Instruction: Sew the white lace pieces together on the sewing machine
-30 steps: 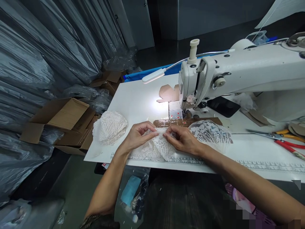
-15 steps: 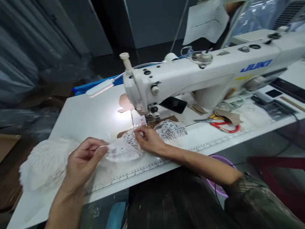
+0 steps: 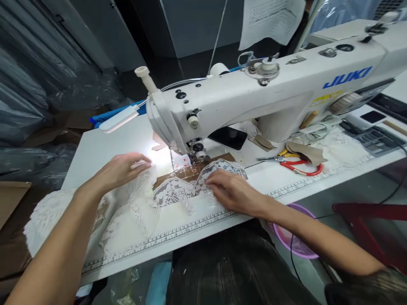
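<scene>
Scalloped white lace trim point(image 3: 173, 191) lies in front of the sewing machine's needle area, partly over a brown strip point(image 3: 190, 171). My right hand point(image 3: 233, 190) has its thumb and fingertips closed on the lace, at the edge of its right-hand scallop. Left of the needle, my left hand point(image 3: 129, 169) is raised over the table with thumb and fingers apart. Just below it, white lace-edged fabric point(image 3: 133, 218) spreads toward the front edge; whether the fingertips touch it I cannot tell. A heap of white lace point(image 3: 52, 212) rests at the far left, partly behind my left forearm.
The white sewing machine point(image 3: 229, 99) spans the table, its lamp point(image 3: 119, 119) lit at the left. Behind the needle lies a black phone point(image 3: 229, 137). Red-handled scissors point(image 3: 302, 167) sit to the right. A ruler tape point(image 3: 190, 228) runs along the front edge.
My left hand has let go of the white fabric and moved up toward the lamp's light. My right hand has shifted right along the lace. The white fabric now lies spread out at the left.
</scene>
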`<state>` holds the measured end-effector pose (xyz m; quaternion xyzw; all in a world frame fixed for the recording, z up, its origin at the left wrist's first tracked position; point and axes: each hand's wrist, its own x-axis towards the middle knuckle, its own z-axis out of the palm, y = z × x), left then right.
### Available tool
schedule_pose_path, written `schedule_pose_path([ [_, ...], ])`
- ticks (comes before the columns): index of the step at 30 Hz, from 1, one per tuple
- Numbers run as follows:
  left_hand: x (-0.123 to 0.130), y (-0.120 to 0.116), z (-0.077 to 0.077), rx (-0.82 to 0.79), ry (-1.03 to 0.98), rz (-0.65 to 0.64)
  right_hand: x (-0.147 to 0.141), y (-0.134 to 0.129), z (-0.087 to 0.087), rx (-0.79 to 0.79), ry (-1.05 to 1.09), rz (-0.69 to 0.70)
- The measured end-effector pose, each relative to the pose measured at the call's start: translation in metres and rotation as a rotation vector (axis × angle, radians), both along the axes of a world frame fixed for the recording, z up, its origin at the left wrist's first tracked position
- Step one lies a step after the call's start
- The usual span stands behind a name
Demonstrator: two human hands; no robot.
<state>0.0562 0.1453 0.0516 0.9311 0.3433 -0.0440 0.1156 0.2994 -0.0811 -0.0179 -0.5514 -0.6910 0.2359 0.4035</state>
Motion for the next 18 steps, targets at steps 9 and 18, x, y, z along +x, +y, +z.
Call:
schedule_pose_path([
  [9, 0.016, -0.112, -0.026, -0.005, 0.045, 0.119, 0.057, 0.001, -0.024, 0.056, -0.342, -0.340],
  [18, 0.000, -0.079, -0.066, -0.101, -0.301, -0.247, 0.040, 0.007, -0.020, 0.073, -0.242, -0.297],
])
